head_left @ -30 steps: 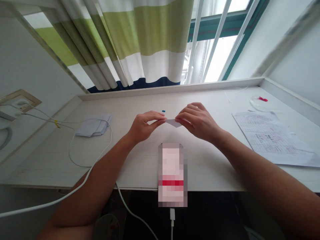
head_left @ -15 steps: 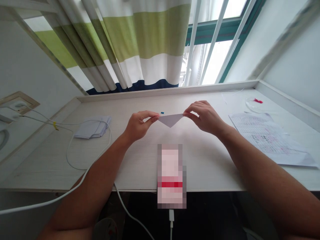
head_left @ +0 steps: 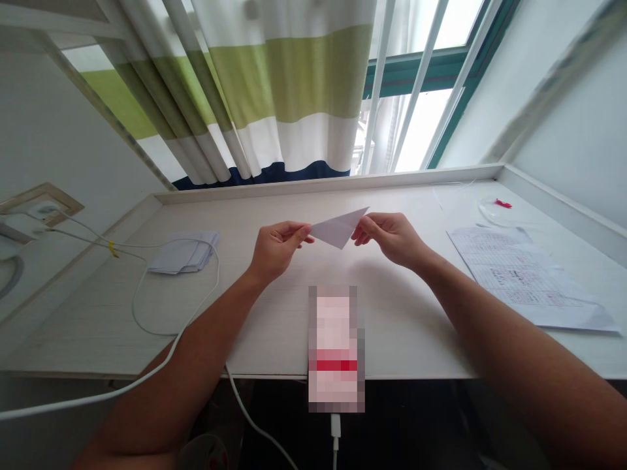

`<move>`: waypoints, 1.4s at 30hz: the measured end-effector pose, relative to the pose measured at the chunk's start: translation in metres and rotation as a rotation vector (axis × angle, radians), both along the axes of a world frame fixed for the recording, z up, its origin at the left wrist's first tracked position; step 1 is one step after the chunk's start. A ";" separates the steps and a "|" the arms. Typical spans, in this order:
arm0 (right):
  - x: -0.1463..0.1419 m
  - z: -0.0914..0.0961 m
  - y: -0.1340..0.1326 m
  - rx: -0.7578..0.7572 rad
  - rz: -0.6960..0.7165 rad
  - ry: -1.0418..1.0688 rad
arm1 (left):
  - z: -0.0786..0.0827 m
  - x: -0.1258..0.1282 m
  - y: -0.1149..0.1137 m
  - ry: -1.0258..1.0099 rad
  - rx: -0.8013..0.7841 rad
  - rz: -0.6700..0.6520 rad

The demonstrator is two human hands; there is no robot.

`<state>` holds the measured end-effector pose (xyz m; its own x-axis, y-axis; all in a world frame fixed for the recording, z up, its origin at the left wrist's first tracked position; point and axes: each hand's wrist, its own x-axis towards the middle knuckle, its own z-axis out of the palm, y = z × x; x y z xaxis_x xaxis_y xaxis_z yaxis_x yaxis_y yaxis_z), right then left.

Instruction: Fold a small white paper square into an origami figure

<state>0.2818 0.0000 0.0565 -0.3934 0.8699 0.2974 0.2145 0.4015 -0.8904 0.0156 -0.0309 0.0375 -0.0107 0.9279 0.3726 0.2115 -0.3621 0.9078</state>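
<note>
A folded white triangular paper [head_left: 339, 228] is held up over the desk, one corner pointing up to the right and one pointing down. My left hand [head_left: 280, 247] pinches its left corner between thumb and fingers. At its right edge my right hand [head_left: 392, 236] is closed, with thumb and curled fingertips against the paper. Just how much of the paper lies between the right fingertips is hidden.
A white desk [head_left: 274, 326] carries a stack of paper pieces [head_left: 182, 254] at left and written sheets [head_left: 526, 277] at right. A pixelated phone-like object [head_left: 336, 339] lies at the front edge, with a cable plugged in. A white cable [head_left: 166, 359] crosses my left forearm.
The folded paper has turned, its right corner now raised. My right hand has shifted from that corner down to the right edge. The small blue piece behind the paper is now out of sight.
</note>
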 end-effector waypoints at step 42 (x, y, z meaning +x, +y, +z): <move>-0.017 -0.012 -0.007 -0.070 -0.018 0.383 | 0.000 0.007 -0.001 -0.325 -0.134 -0.121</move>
<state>0.2644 -0.0068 0.0444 -0.2497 0.8990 0.3599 -0.1324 0.3364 -0.9323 0.0226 -0.0319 0.0374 0.0040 0.9701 0.2426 -0.1328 -0.2399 0.9617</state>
